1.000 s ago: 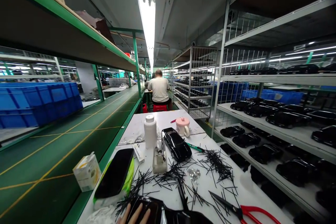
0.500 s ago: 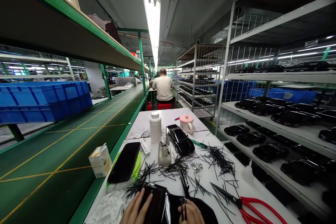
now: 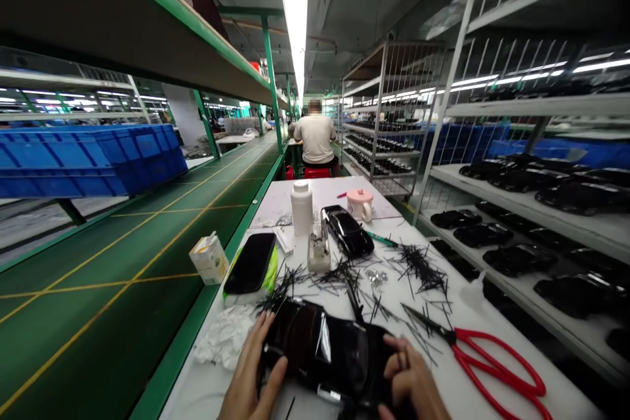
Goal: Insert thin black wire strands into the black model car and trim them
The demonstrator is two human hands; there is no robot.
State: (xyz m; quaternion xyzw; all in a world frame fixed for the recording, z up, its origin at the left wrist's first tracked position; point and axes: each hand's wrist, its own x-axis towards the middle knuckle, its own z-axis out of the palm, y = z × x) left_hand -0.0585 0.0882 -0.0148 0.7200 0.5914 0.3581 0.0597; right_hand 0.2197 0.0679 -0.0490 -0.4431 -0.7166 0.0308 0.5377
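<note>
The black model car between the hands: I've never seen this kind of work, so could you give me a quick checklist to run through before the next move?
1. Left hand on the black model car: ok, it holds the left end.
2. Right hand on the car: ok, its fingers are at the right end.
3. Right hand free of small tools: cannot tell, the curled fingers hide it.
4. Red-handled scissors apart from the right hand: ok, they lie to its right.
5. Surface just beyond the car free of loose bits: not ok, thin black strips are scattered there.
6. Car's underside sound: cannot tell, it is out of sight.
</note>
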